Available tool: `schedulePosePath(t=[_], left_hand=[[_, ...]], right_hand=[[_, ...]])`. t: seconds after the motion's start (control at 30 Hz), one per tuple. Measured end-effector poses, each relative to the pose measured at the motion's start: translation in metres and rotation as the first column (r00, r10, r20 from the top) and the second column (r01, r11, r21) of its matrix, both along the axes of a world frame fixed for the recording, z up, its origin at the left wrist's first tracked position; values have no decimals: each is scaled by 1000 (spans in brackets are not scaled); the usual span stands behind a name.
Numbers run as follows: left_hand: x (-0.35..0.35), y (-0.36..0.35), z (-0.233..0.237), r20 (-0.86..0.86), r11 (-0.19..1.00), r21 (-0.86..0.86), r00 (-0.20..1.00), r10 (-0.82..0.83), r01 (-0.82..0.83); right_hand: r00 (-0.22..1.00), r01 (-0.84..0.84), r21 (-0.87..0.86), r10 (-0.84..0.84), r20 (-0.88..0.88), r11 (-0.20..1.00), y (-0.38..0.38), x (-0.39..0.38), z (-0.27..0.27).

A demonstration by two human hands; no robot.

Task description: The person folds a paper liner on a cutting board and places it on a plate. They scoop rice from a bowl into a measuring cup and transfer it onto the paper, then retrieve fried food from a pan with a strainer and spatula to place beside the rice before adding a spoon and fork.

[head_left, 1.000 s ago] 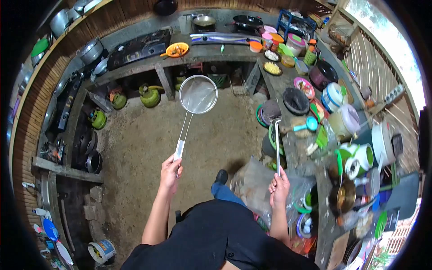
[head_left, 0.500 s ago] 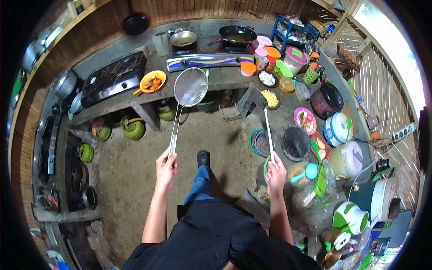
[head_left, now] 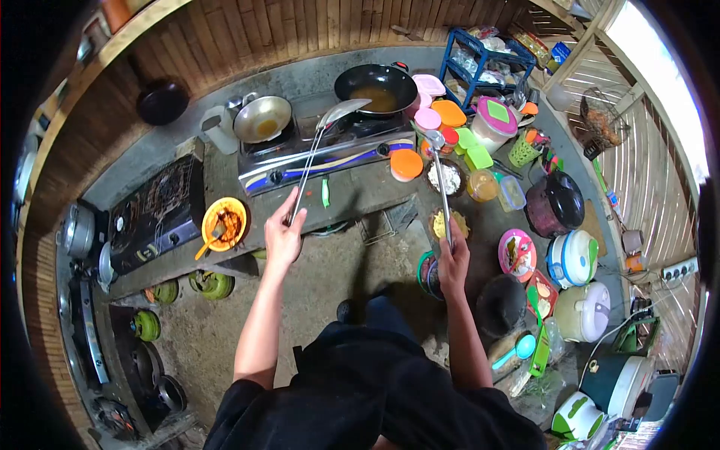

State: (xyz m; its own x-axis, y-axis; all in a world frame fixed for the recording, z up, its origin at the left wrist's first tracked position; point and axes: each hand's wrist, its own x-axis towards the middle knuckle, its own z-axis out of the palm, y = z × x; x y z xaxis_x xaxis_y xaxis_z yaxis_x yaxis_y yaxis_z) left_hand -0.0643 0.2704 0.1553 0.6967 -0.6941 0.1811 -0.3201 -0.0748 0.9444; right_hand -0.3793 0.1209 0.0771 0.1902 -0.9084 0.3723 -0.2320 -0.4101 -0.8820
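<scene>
My left hand is closed around the handle of a wire-mesh strainer, seen nearly edge-on as its head overlaps the front of a black wok holding brownish liquid. In my right hand is a long-handled metal spatula, raised with its head close to the stove's right end. The two-burner stove carries the black wok on the right and a smaller metal wok with a little liquid on the left.
On the left counter are an orange bowl of red sauce and another stove. Lidded tubs, a bowl of white pieces, a stone mortar and a rice cooker crowd the right counter. Green gas cylinders stand below.
I have stepped closer to the stove. The strainer has swung up and right to the black wok, turning from face-on to nearly edge-on. The spatula has also moved toward the stove.
</scene>
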Motion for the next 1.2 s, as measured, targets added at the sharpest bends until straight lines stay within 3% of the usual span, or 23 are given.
schedulePosePath(t=[0.03, 0.07, 0.13, 0.17, 0.2, 0.27, 0.3, 0.33, 0.43, 0.47, 0.5, 0.6, 0.87, 0.93, 1.0, 1.13, 1.2], left_hand=[[10, -26, 4, 80, 1000, 23, 997, 6, -8], [24, -54, 5, 80, 1000, 24, 997, 7, -9], [41, -99, 2, 202, 977, 209, 979, 4, -47], [46, -122, 2, 210, 954, 286, 977, 27, -88], [55, -146, -6, 232, 980, 192, 973, 14, -60], [71, -189, -20, 269, 961, 261, 963, 18, -91], [77, -210, -17, 264, 910, 399, 964, 2, -111], [86, -230, -28, 258, 904, 414, 966, -1, -110], [100, -278, -46, 394, 873, 455, 919, -22, -174], [104, -290, -54, 397, 867, 466, 917, -26, -177], [105, -302, -58, 371, 866, 468, 929, -10, -177], [106, -328, -66, 365, 839, 500, 931, 18, -213], [106, -375, -56, 379, 728, 640, 925, -19, -247], [108, -376, -71, 447, 753, 607, 893, -59, -255], [107, -376, -79, 501, 748, 609, 859, -106, -263], [101, -368, -88, 594, 792, 542, 795, -123, -282], [100, -364, -94, 590, 792, 549, 795, -142, -266]], right_hand=[[997, -35, 158, 24, 71, 987, -12, 16, 15], [997, -36, 159, 25, 71, 987, -37, 29, 13], [991, -20, 192, 45, -125, 981, -79, 51, 11], [973, -13, -42, 3, -232, 999, -98, 64, 16], [976, -24, -46, 13, -220, 999, -125, 81, 15], [971, -95, -108, 68, -230, 990, -168, 103, 8], [963, -99, -100, 70, -262, 990, -188, 116, 6], [949, -125, 58, 136, -283, 990, -206, 126, 10], [924, -181, -31, 159, -348, 983, -261, 154, -13], [920, -212, -109, 161, -358, 971, -278, 161, -24], [916, -209, -76, 168, -364, 975, -288, 168, -21], [869, -247, 45, 242, -431, 968, -318, 185, -22], [893, -285, 83, 296, -339, 955, -355, 219, -50], [908, -305, 70, 312, -281, 950, -356, 225, -50], [922, -332, 209, 364, -136, 920, -356, 228, -48], [930, -313, 179, 339, -140, 933, -353, 229, -51], [919, -316, 328, 373, -127, 890, -349, 227, -47]])
